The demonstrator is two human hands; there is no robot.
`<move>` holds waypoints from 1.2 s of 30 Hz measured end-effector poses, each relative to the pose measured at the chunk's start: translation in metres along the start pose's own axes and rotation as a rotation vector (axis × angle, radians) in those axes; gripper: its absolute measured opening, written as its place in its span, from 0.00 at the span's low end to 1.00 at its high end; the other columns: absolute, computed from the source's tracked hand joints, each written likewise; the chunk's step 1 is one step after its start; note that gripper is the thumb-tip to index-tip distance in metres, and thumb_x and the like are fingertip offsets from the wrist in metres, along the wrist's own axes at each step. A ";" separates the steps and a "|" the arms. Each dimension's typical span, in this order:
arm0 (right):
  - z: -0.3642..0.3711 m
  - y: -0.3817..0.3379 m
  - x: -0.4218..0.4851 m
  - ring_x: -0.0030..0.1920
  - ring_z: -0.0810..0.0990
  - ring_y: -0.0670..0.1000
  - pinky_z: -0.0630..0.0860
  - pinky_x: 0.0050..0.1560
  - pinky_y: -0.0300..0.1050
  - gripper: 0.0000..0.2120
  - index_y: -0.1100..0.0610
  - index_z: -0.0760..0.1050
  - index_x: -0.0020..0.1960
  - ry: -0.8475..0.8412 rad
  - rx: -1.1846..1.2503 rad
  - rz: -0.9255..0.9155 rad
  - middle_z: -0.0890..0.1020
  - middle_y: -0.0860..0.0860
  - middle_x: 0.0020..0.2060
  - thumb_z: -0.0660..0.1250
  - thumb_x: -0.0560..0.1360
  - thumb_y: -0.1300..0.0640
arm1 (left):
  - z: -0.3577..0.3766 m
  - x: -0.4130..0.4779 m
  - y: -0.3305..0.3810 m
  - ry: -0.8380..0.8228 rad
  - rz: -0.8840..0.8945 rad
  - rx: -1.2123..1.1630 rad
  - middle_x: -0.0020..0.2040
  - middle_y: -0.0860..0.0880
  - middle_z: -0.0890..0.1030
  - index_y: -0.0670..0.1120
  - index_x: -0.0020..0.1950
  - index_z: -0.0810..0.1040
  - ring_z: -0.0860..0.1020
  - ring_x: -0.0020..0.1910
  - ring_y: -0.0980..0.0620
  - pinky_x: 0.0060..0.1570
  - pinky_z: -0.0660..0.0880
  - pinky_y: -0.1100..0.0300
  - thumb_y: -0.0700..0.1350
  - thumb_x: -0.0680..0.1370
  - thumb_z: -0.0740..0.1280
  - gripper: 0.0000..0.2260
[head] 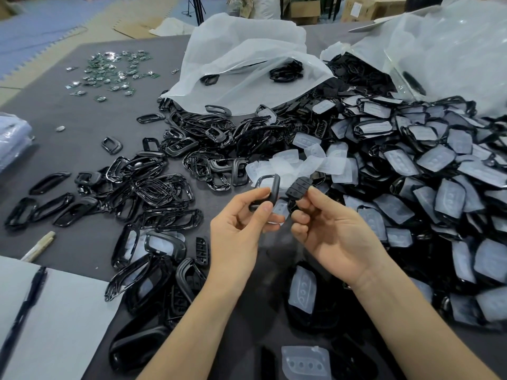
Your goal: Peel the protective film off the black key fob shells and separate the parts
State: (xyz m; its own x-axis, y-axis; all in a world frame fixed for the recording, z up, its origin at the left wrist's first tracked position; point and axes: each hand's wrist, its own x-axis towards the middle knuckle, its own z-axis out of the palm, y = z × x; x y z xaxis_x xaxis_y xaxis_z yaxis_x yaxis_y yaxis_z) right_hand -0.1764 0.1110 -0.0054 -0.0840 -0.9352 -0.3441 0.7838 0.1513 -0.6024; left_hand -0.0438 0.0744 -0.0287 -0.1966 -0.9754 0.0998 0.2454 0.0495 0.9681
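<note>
no readable text anywhere tbh, white label (356, 8) on the cardboard box (377, 10) way too blurry, button pad (297, 189) marks too tiny

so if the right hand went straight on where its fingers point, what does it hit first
Likely the black frame held by the left hand, just beyond the button piece the right hand pinches; depth is unclear.

An assembly workshop: heaped key fob shells (411, 165), circuit boards (115, 69), cardboard boxes (304, 9).
</note>
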 end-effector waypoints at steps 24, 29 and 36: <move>0.000 -0.001 -0.001 0.37 0.85 0.52 0.79 0.37 0.35 0.09 0.62 0.75 0.44 0.047 -0.101 -0.195 0.83 0.56 0.35 0.62 0.72 0.73 | 0.000 0.002 -0.005 0.019 0.006 -0.120 0.38 0.43 0.82 0.50 0.61 0.77 0.85 0.44 0.47 0.43 0.79 0.66 0.34 0.79 0.65 0.15; -0.001 0.004 0.000 0.33 0.79 0.46 0.76 0.37 0.33 0.03 0.57 0.79 0.37 0.119 -0.364 -0.365 0.81 0.50 0.31 0.73 0.64 0.60 | -0.005 0.005 -0.007 0.087 0.050 -0.049 0.33 0.54 0.81 0.56 0.56 0.79 0.83 0.38 0.55 0.41 0.78 0.67 0.36 0.78 0.67 0.15; -0.005 0.009 0.003 0.29 0.74 0.44 0.73 0.33 0.33 0.06 0.58 0.77 0.43 0.148 -0.531 -0.341 0.78 0.46 0.29 0.70 0.72 0.67 | -0.003 0.006 -0.007 0.087 0.045 -0.121 0.30 0.56 0.77 0.47 0.53 0.79 0.82 0.35 0.55 0.38 0.78 0.66 0.35 0.77 0.67 0.09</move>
State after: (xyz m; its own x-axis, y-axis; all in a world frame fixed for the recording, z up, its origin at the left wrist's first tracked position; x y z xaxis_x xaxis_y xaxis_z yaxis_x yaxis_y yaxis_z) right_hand -0.1729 0.1108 -0.0158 -0.3880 -0.9104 -0.1436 0.2902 0.0272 -0.9566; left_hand -0.0436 0.0675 -0.0361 -0.1013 -0.9880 0.1167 0.3654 0.0722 0.9280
